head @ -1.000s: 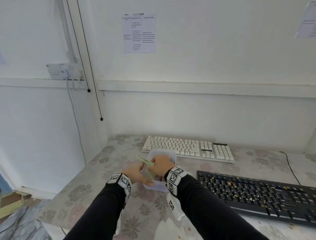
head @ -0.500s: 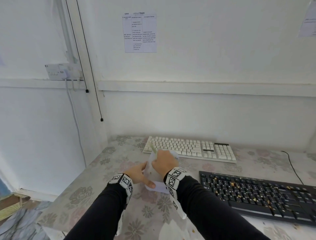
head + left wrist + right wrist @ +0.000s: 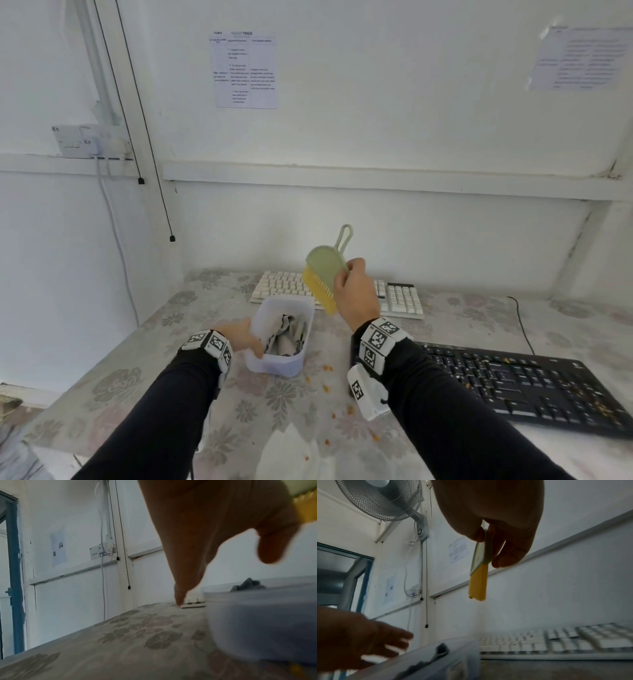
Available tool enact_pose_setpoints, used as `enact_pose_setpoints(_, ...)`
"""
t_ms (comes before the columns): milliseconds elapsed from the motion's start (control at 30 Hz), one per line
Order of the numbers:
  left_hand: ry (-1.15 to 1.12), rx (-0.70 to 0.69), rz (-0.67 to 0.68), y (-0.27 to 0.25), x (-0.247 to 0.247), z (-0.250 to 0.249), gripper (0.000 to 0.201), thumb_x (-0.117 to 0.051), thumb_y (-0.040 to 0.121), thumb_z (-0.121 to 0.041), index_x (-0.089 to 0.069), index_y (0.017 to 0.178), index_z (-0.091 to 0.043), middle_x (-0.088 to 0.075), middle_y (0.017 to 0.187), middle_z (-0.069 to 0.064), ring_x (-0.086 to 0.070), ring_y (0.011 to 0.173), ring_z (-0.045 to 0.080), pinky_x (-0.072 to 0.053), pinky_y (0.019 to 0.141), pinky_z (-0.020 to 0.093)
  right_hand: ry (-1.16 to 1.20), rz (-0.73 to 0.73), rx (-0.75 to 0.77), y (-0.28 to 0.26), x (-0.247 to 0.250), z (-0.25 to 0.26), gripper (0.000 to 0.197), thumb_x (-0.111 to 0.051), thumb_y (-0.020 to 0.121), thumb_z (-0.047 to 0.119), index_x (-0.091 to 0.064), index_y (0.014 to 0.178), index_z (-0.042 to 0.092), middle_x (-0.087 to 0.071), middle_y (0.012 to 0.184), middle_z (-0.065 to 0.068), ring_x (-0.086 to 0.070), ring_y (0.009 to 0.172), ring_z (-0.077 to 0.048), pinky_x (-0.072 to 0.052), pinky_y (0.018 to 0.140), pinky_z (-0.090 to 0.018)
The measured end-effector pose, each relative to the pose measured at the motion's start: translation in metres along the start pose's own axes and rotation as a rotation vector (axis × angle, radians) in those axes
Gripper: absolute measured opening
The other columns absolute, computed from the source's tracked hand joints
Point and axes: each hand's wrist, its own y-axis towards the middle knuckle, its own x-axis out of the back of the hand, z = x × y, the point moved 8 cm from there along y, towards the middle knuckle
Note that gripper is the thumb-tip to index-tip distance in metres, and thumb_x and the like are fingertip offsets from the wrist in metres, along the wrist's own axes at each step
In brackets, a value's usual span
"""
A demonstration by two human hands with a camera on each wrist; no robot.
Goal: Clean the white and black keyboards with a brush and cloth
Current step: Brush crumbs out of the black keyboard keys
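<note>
gripping the brush (image 3: pixel 323 278) (bristles down), right hand (image 3: pixel 356 297) above the white keyboard (image 3: pixel 399 298).

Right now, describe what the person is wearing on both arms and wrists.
Both arms are in long black sleeves. Each wrist carries a white band printed with square black-and-white markers, one by the left hand and one by the right hand. A white block with another marker hangs under the right wrist. The hands are bare.
</note>
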Motion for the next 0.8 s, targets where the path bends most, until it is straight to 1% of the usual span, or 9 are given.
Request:
enact_pose_setpoints(100, -0.205, -0.029, -0.277, -0.005, 0.022, -0.03, 0.105, -0.064, 0.065, -0.033, -0.011, 0.153, -0.01, -0.007, 0.159, 0.017, -0.014, 0.146, 0.031, -0.024, 0.113, 0.042, 0.023, -0.052, -0.007, 0.004, 0.041, -0.025, 0.016, -0.038, 0.097, 0.015, -0.041, 0.105, 0.002, -0.051, 0.072, -0.004, -0.052, 0.065, -0.027, -0.039, 0.052, -0.033)
enact_pose_setpoints(200, -0.284, -0.289, -0.5, -0.016, 0.026, -0.086, 0.072, -0.066, 0.086, -0.013, -0.03, 0.148, -0.014, -0.017, 0.154, 0.014, -0.021, 0.142, 0.029, -0.023, 0.112, 0.038, -0.009, -0.053, -0.054, 0.005, 0.074, -0.058, 0.016, -0.04, 0.096, 0.011, -0.042, 0.107, 0.0, -0.051, 0.082, -0.009, -0.049, 0.07, -0.024, -0.033, 0.054, -0.029)
enact_pose_setpoints(267, -0.284, -0.385, -0.471, -0.017, 0.005, -0.121, 0.061, -0.063, 0.088, -0.01, -0.038, 0.143, -0.014, -0.028, 0.148, 0.012, -0.034, 0.135, 0.028, -0.03, 0.109, 0.036, -0.029, -0.025, -0.086, 0.0, 0.092, -0.081, 0.009, -0.041, 0.096, 0.011, -0.04, 0.102, 0.004, -0.052, 0.084, -0.009, -0.049, 0.066, -0.022, -0.033, 0.052, -0.027)
enact_pose_setpoints(367, -0.274, -0.316, -0.31, -0.003, -0.041, -0.15, 0.045, -0.056, 0.094, -0.016, -0.046, 0.137, -0.01, -0.046, 0.138, 0.012, -0.046, 0.126, 0.026, -0.038, 0.104, 0.034, -0.08, 0.04, -0.123, -0.007, 0.113, -0.109, 0.006, -0.041, 0.096, 0.01, -0.035, 0.097, 0.009, -0.049, 0.082, -0.006, -0.045, 0.058, -0.012, -0.03, 0.045, -0.021)
enact_pose_setpoints(433, -0.194, -0.202, -0.195, 0.01, -0.074, -0.155, 0.02, -0.05, 0.097, -0.02, -0.058, 0.113, -0.012, -0.053, 0.124, 0.013, -0.052, 0.119, 0.028, -0.043, 0.095, 0.032, -0.109, 0.098, -0.176, -0.011, 0.123, -0.128, 0.005, -0.041, 0.096, 0.009, -0.037, 0.099, 0.008, -0.048, 0.079, -0.003, -0.048, 0.065, -0.016, -0.036, 0.05, -0.023)
enact_pose_setpoints(500, -0.127, -0.133, -0.171, 0.016, -0.096, -0.155, 0.019, -0.045, 0.099, -0.019, -0.061, 0.095, -0.011, -0.055, 0.114, 0.017, -0.056, 0.113, 0.029, -0.045, 0.081, 0.028, -0.145, 0.156, -0.238, -0.016, 0.133, -0.146, 0.005, -0.041, 0.096, 0.009, -0.037, 0.098, 0.01, -0.045, 0.077, 0.001, -0.049, 0.068, -0.015, -0.04, 0.054, -0.025)
enact_pose_setpoints(600, -0.01, -0.076, -0.133, 0.031, -0.122, -0.152, 0.038, -0.036, 0.103, -0.023, -0.056, 0.127, -0.001, -0.053, 0.137, 0.015, -0.05, 0.126, 0.027, -0.039, 0.095, 0.026, -0.191, 0.221, -0.272, -0.023, 0.144, -0.167, 0.008, -0.044, 0.095, 0.008, -0.037, 0.098, 0.012, -0.045, 0.079, 0.002, -0.045, 0.065, -0.009, -0.045, 0.056, -0.023)
enact_pose_setpoints(700, 0.003, -0.039, -0.134, 0.034, -0.128, -0.153, 0.041, -0.029, 0.105, -0.019, -0.049, 0.134, 0.003, -0.047, 0.143, 0.016, -0.045, 0.131, 0.027, -0.034, 0.101, 0.026, -0.217, 0.286, -0.291, -0.03, 0.147, -0.179, 0.01, -0.046, 0.095, 0.01, -0.038, 0.099, 0.014, -0.043, 0.081, 0.004, -0.052, 0.076, -0.013, -0.053, 0.064, -0.026)
enact_pose_setpoints(800, -0.043, -0.031, -0.163, 0.045, -0.129, -0.153, 0.04, -0.034, 0.104, -0.014, -0.046, 0.135, 0.007, -0.046, 0.143, 0.022, -0.043, 0.132, 0.031, -0.034, 0.104, 0.03, -0.239, 0.304, -0.266, -0.032, 0.151, -0.182, 0.01, -0.046, 0.094, 0.008, -0.039, 0.099, 0.013, -0.047, 0.094, -0.003, -0.049, 0.075, -0.01, -0.044, 0.053, -0.017)
